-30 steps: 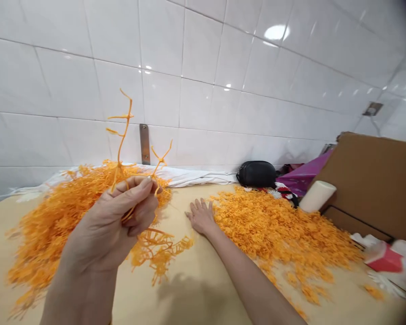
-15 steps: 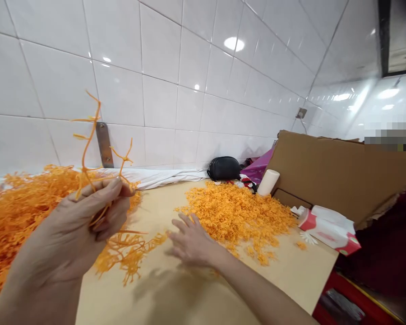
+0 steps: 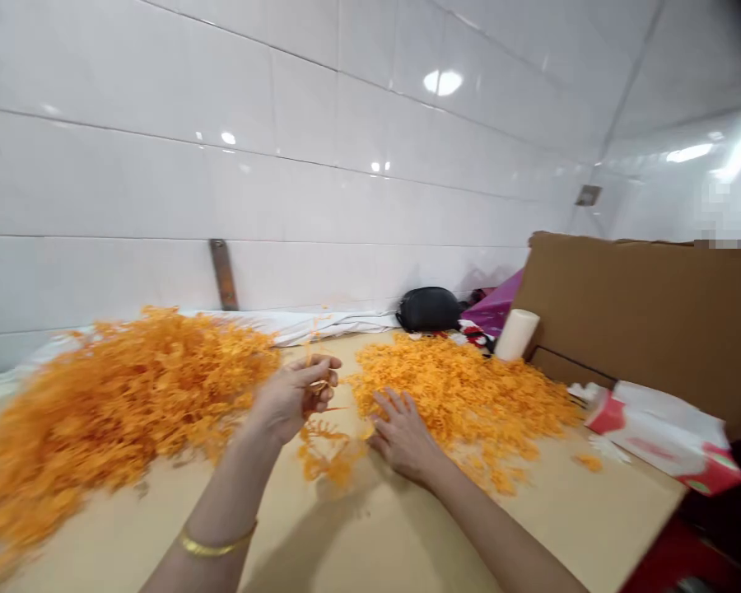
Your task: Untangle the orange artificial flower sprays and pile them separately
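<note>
My left hand (image 3: 296, 397) is closed, thumb against fingers, around thin orange branched sprigs (image 3: 312, 339) that look like plastic. Their upper ends stick up past the fingers and are blurred. More orange branching pieces (image 3: 328, 457) show just below this hand, over the tabletop. At the near left edge of a heap of small orange pieces (image 3: 450, 379), my right hand (image 3: 406, 436) lies low with its fingers spread. I see nothing held in it. To the left spreads a larger heap of orange branched sprigs (image 3: 142, 395).
Both heaps lie on a beige table (image 3: 531, 527). Along the tiled wall are a white cloth (image 3: 333, 325) and a black pouch (image 3: 431, 309). A white cylinder (image 3: 517, 334), a cardboard sheet (image 3: 642, 305) and a red-and-white tissue box (image 3: 667, 432) stand at right.
My left hand has moved right and away from me, lower over the table, still with orange sprigs. My right hand is slightly farther right in view. The view has shifted.
</note>
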Demonstrator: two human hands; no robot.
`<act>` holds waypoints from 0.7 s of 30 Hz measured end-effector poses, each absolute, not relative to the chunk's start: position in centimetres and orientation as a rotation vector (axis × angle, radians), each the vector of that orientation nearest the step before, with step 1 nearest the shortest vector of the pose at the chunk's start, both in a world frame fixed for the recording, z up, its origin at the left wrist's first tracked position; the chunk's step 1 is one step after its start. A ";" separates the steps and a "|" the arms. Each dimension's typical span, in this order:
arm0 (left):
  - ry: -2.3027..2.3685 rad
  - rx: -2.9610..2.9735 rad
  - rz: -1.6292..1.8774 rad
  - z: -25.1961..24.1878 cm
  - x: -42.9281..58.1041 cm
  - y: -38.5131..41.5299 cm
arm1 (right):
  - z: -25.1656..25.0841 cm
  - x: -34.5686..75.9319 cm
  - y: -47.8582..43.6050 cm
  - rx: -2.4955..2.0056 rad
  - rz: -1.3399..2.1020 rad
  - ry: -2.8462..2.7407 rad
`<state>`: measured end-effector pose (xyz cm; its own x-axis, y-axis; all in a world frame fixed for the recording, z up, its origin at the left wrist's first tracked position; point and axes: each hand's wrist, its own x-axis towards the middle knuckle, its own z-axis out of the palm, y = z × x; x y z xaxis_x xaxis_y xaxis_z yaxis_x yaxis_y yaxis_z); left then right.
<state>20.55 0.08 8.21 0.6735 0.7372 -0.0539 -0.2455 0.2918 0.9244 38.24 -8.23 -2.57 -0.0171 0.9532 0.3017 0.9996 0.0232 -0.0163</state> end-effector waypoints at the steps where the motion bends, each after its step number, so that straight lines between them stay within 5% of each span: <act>1: 0.537 1.073 0.700 7.8 20.6 0.5 | -2.4 38.0 -7.9 -1.982 -0.312 -2.012; 4: 0.558 1.023 0.718 7.1 20.4 1.7 | -1.1 37.2 -7.0 -1.776 -0.216 -1.704; 8: 0.564 0.957 0.760 6.6 20.4 2.5 | 2.0 35.6 -5.3 -1.434 0.385 -1.316; 13: 0.619 0.820 0.879 5.6 21.0 3.1 | 4.4 32.8 -3.2 -1.201 0.873 -1.391; 21: 0.631 0.789 0.951 4.1 21.2 4.3 | 3.5 32.2 -0.6 -1.311 0.786 -1.405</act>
